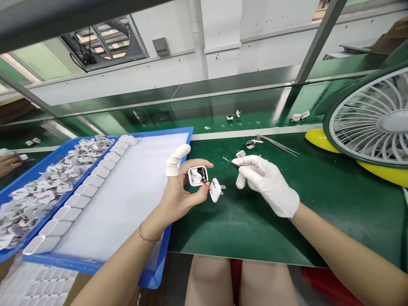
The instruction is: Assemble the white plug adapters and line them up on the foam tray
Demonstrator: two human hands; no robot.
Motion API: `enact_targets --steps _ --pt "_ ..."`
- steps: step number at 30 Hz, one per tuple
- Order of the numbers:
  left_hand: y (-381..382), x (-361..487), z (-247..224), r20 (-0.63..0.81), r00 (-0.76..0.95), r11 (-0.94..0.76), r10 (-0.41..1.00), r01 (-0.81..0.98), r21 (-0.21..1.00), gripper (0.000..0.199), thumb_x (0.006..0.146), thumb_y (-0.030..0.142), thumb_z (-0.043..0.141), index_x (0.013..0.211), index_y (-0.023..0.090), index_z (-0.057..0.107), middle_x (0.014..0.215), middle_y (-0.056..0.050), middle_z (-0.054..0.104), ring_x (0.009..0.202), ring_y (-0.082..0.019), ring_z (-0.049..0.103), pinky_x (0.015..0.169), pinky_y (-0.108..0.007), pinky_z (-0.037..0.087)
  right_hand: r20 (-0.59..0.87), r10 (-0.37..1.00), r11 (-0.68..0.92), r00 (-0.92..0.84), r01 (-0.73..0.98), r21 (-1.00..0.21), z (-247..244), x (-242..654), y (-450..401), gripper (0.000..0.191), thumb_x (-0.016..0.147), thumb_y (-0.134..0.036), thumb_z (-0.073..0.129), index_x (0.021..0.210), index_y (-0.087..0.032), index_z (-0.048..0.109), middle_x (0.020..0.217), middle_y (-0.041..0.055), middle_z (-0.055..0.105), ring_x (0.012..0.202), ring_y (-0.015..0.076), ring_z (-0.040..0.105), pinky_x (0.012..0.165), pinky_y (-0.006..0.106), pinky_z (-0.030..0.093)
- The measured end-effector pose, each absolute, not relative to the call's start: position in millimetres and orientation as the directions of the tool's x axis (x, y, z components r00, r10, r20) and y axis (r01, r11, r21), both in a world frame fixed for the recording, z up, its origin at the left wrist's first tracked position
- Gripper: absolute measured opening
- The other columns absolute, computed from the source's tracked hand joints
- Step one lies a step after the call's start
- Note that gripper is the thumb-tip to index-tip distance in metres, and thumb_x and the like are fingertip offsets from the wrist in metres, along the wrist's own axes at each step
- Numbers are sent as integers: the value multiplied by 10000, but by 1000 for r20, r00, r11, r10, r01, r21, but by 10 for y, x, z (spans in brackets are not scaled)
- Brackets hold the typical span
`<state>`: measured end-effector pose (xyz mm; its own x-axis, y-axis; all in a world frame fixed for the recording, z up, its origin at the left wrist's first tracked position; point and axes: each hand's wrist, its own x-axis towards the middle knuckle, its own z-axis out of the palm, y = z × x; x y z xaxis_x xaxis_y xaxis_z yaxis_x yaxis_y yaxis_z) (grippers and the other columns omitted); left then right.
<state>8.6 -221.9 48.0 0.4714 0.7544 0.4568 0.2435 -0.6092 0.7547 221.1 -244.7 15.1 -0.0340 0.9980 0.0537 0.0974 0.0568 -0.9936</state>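
Thumb and fingers of the left hand (pixel 183 193) were closed around a small white plug housing (pixel 193 179), its open end showing a dark circuit board (pixel 202 172). Red wires (pixel 207 185) ran from it to a white prong cap (pixel 215 191), which stood tilted just beside the thumb, its metal prongs pointing toward the right hand. That right hand (pixel 270 187), in a white glove, had its thumb and fingers pressed together on a slim dark tool (pixel 235 164), the thin tip aimed at the housing but apart from it.

Over to the left, a blue tray (pixel 190 138) with a white sheet (pixel 123 199) across its bottom held a row of white housings (pixel 76 200) along its left side. Past them, a second blue tray (pixel 30 176) was heaped with loose white prong caps (pixel 47 193) with wires.

On the green table (pixel 255 233), metal tweezers (pixel 279 145) lay beyond the right hand, near a small wired piece (pixel 250 144). A fan (pixel 382 121) stood at the far right.
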Motion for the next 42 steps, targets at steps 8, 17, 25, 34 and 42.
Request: enact_targets --steps 8,17,25,34,42 --pt "-2379 44 608 662 476 -814 579 382 437 487 722 172 662 1186 232 529 970 -30 649 866 -177 608 797 -306 501 313 906 393 -285 841 -371 -191 2115 -2439 324 922 -231 433 1217 -272 560 944 26 666 773 172 633 617 267 417" --pt "-2392 64 626 571 275 -633 774 285 720 291 815 228 602 1089 231 502 1042 -48 665 702 -135 641 699 -317 543 324 839 513 -438 835 -199 -231 2118 -2335 309 924 -155 402 1118 -218 634 977 54 643 806 173 590 706 292 445" --pt "-2139 7 653 88 -103 -116 991 -305 945 251 895 416 450 805 181 447 707 -50 672 397 -65 452 339 -181 431 381 822 524 -424 825 -213 -246 2117 -2354 242 894 -177 475 1015 -183 685 1020 55 649 879 212 577 792 355 457" --pt "-2050 -60 646 -251 -37 173 967 -627 759 182 917 329 435 831 170 456 652 -17 611 369 -8 406 332 -91 307 375 823 532 -426 810 -247 -286 2124 -2348 226 892 -181 475 984 -192 681 1036 43 653 923 213 597 825 371 484" --pt "-2140 -52 603 -70 58 89 996 -480 873 408 861 519 480 722 137 516 677 -52 657 327 -15 338 269 -140 230 562 685 675 -464 694 -249 -375 2163 -2345 240 888 -189 508 1121 -193 564 1082 60 634 982 205 599 911 412 475"
